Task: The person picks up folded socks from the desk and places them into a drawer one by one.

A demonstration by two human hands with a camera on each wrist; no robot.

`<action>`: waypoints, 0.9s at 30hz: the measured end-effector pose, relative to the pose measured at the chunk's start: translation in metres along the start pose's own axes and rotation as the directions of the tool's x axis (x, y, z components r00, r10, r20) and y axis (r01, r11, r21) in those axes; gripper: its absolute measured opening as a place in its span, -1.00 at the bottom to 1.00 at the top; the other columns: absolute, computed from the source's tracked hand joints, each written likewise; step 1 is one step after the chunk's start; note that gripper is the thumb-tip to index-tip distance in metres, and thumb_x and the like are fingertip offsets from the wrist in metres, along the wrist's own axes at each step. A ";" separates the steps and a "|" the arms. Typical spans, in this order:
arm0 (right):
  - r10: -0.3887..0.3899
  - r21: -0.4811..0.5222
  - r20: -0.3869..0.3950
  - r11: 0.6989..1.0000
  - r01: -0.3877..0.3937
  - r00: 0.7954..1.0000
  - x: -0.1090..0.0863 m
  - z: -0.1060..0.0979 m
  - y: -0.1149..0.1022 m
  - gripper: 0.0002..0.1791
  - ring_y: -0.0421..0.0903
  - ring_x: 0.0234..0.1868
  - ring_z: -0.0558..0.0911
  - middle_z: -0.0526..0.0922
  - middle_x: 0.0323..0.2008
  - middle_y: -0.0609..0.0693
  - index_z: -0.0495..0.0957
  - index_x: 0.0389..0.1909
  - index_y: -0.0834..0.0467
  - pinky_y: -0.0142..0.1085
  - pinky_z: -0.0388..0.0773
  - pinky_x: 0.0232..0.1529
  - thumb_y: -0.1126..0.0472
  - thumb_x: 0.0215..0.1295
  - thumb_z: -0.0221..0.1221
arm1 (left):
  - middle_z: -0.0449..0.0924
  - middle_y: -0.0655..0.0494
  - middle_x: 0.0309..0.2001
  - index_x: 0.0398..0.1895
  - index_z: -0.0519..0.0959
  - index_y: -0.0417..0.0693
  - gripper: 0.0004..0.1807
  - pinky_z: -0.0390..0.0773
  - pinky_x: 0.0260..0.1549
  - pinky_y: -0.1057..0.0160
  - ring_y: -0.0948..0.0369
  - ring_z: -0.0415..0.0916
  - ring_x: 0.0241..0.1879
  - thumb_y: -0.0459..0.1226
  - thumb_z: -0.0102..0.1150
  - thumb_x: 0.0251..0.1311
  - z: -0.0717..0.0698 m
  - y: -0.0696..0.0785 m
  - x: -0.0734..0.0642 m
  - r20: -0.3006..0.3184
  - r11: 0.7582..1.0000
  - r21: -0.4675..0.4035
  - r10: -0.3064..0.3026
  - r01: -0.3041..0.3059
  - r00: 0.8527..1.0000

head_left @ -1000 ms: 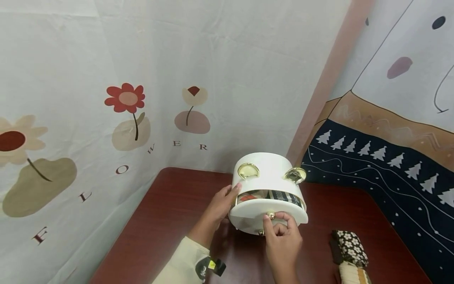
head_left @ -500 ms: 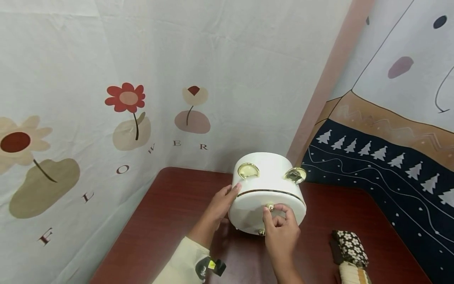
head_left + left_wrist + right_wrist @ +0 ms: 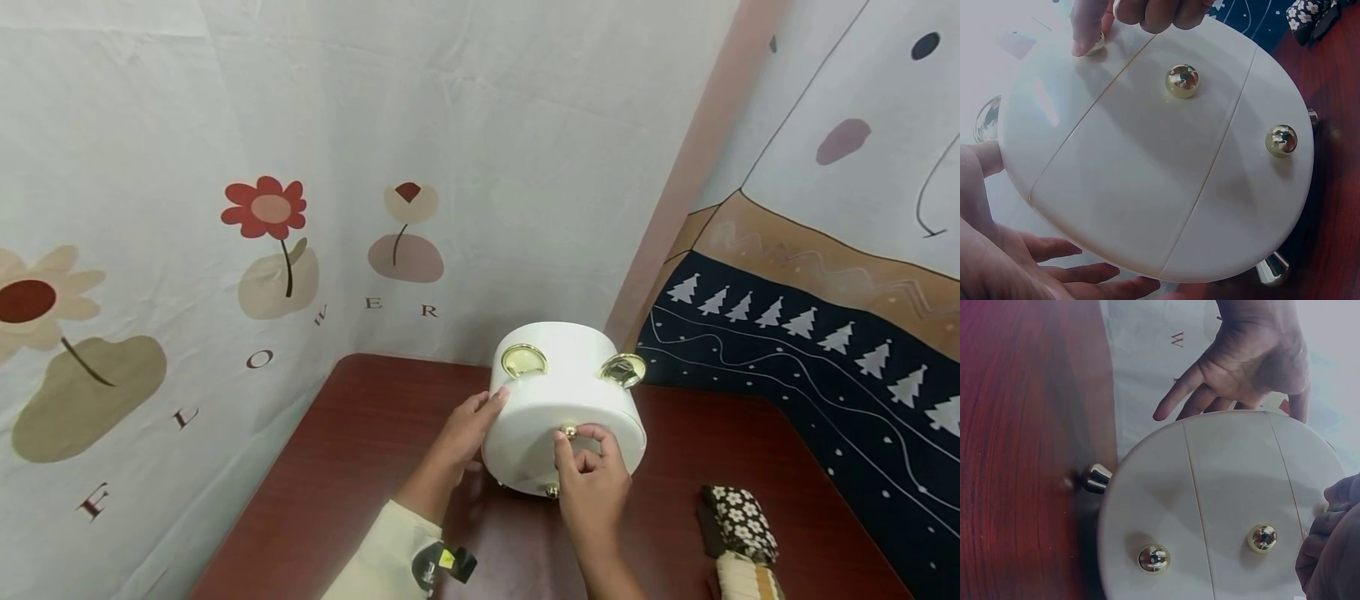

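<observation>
A round white drawer box with gold-rimmed ears stands on the dark red table. Its front is split by two thin seams into three drawers, each with a gold ball knob. The top drawer lies flush with the body. My right hand pinches the top knob between thumb and a finger. Along the box's left side rests my left hand, fingers spread and nearly straight, thumb by the front edge. The middle knob and bottom knob are untouched in the left wrist view.
At the right of the table lie a dark flower-patterned folded cloth and a cream one. A printed fabric hanging stands close behind the box. Small gold feet hold the box up.
The top drawer, which stuck out with patterned cloth visible inside, has slid back into the box. My right hand has moved inward with its knob. The left hand has stayed put.
</observation>
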State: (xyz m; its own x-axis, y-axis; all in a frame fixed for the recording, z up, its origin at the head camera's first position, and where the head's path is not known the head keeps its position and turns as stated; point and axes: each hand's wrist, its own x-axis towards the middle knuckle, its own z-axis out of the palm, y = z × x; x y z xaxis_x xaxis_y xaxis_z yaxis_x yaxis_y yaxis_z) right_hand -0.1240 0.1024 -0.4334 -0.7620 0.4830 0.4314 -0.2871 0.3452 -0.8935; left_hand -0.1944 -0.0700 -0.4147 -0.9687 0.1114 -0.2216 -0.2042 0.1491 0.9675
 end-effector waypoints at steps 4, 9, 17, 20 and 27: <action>-0.049 -0.023 -0.012 0.999 0.048 0.999 -0.002 -0.001 0.005 -0.74 -0.45 -0.78 0.23 0.38 -0.84 -0.13 0.66 -0.05 0.21 -0.47 0.16 -0.75 0.39 0.32 0.49 | 0.37 -0.32 0.58 0.70 0.28 -0.04 0.01 0.63 0.01 -0.49 -0.32 0.48 0.43 0.44 0.00 0.48 -0.001 -0.001 0.001 0.007 1.000 0.014 0.019 -0.019 1.000; -0.071 -0.047 -0.020 0.996 0.070 0.997 -0.006 -0.003 0.012 -0.70 -0.47 -0.77 0.24 0.41 -0.84 -0.13 0.68 -0.03 0.21 -0.48 0.19 -0.74 0.45 0.27 0.49 | 0.34 -0.33 0.61 0.70 0.28 -0.09 -0.01 0.55 0.11 -0.60 -0.35 0.40 0.50 0.40 0.02 0.49 -0.002 0.001 0.000 0.034 0.999 0.003 0.038 -0.039 0.999; 0.001 -0.121 -0.022 0.993 -0.003 1.000 -0.012 -0.006 0.022 -0.71 -0.44 -0.77 0.24 0.34 -0.83 -0.20 0.66 -0.10 0.26 -0.47 0.28 -0.65 0.40 0.23 0.54 | 0.40 -0.28 0.58 0.70 0.26 -0.12 0.04 0.54 0.19 -0.56 -0.29 0.45 0.50 0.32 0.27 0.39 -0.004 -0.001 0.000 0.042 0.999 0.005 0.048 -0.048 0.998; 0.067 -0.186 0.004 0.980 -0.065 0.998 -0.013 -0.007 0.022 -0.75 -0.38 -0.77 0.27 0.34 -0.83 -0.24 0.69 -0.17 0.25 -0.44 0.32 -0.61 0.30 0.24 0.57 | 0.41 -0.27 0.57 0.68 0.29 -0.14 0.03 0.51 0.25 -0.57 -0.27 0.45 0.49 0.30 0.31 0.38 -0.004 -0.002 0.000 0.038 0.999 0.001 0.052 -0.052 0.998; 0.154 -0.300 0.065 0.945 -0.128 0.986 -0.013 -0.006 0.023 -0.74 -0.28 -0.77 0.30 0.34 -0.83 -0.27 0.75 -0.21 0.26 -0.40 0.37 -0.49 0.18 0.27 0.57 | 0.44 -0.28 0.55 0.65 0.33 -0.16 0.01 0.48 0.29 -0.56 -0.24 0.47 0.47 0.30 0.32 0.38 -0.004 -0.001 0.000 0.039 0.998 0.011 0.055 -0.055 0.998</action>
State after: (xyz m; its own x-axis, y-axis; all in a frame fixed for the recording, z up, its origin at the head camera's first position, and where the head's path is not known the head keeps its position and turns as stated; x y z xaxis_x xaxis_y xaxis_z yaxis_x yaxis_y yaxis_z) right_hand -0.1171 0.1092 -0.4582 -0.8335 0.4767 0.2793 0.0000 0.5056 -0.8628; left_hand -0.1942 -0.0739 -0.4155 -0.9722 0.1577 -0.1729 -0.1488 0.1538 0.9768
